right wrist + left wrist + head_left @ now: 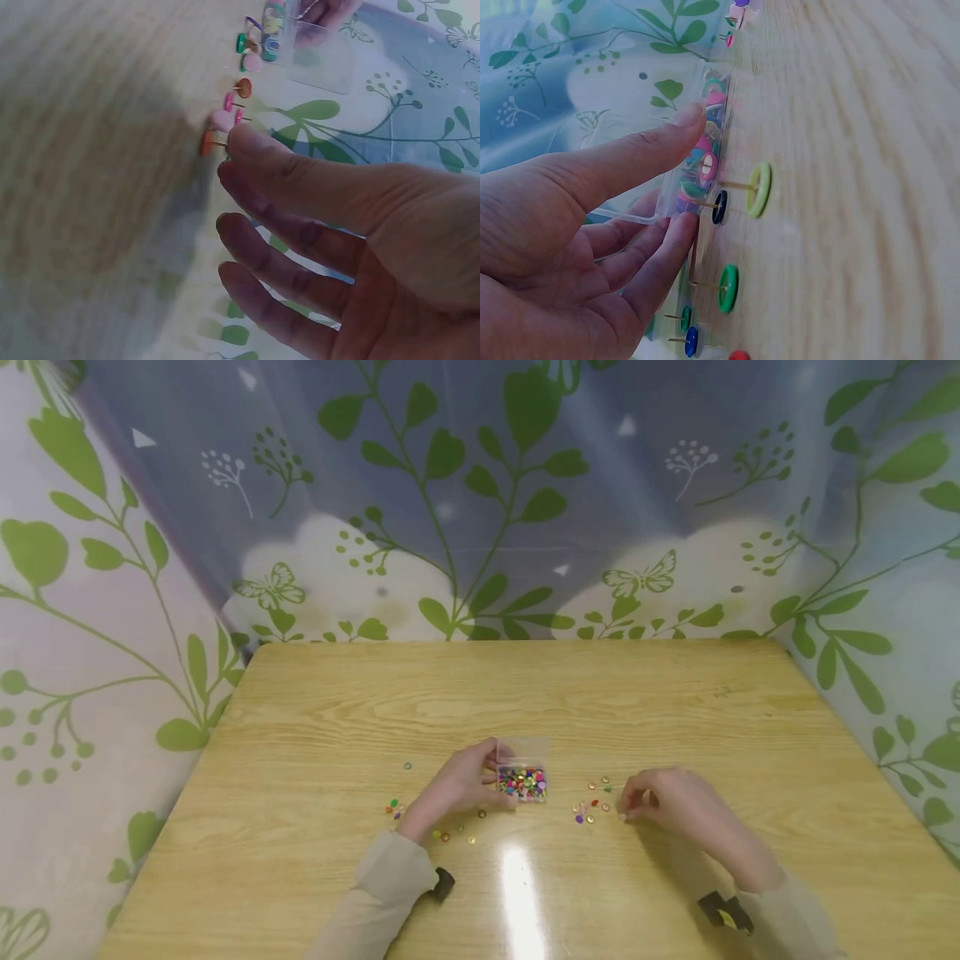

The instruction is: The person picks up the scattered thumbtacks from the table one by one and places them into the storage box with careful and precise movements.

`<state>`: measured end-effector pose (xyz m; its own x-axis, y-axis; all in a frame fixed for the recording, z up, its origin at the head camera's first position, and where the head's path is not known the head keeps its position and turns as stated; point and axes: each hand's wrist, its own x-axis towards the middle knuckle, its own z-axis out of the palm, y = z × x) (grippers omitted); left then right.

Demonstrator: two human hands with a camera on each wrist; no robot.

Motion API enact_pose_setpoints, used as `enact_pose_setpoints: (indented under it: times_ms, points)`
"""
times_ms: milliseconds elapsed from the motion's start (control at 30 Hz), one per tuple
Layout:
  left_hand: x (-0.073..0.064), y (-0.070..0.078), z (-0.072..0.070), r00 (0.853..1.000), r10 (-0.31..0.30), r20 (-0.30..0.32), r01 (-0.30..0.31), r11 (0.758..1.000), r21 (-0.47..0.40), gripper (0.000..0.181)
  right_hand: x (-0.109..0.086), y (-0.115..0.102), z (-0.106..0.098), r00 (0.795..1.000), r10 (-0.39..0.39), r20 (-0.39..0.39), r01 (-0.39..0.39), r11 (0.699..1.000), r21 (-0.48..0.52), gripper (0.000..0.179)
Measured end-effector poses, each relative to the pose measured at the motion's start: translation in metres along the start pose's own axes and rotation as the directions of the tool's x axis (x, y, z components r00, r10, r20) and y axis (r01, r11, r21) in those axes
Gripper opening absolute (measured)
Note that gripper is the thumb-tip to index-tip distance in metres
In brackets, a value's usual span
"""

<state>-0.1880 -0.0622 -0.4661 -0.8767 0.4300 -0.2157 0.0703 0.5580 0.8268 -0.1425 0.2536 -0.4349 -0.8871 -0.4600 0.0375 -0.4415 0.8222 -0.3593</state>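
Observation:
A small clear plastic box full of colourful thumbtacks stands on the table with its clear lid raised. My left hand holds the box from its left side, thumb along the near wall and fingers round the back. To the right, my right hand is low over the table, thumb and index fingertips close together beside a loose cluster of thumbtacks. In the right wrist view an orange thumbtack lies just past the thumb, with a bit of green at the fingertips; I cannot tell whether they pinch it.
More thumbtacks lie scattered below my left wrist, others left of it, and a single teal one further back. Points stick up on several. The wooden table ends at a leaf-patterned curtain.

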Motion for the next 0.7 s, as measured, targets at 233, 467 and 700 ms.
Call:
enact_pose_setpoints:
  times_ms: [233,467,700]
  points:
    - [0.000,0.001,0.001,1.000,0.000,-0.007,0.000,1.000,0.002,0.066,-0.004,0.003,0.006,0.998,0.039,0.040,-0.040,0.999,0.006,0.017]
    - [-0.001,0.000,0.002,1.000,-0.018,-0.003,0.018,0.999,-0.028,0.063,-0.003,0.005,0.005,0.998,0.031,-0.061,-0.030,0.999,0.014,0.016]
    - [0.000,0.000,0.001,1.000,-0.012,-0.001,0.012,0.999,-0.039,0.062,0.007,-0.002,0.004,0.983,-0.031,-0.182,0.022,0.998,-0.053,0.012]
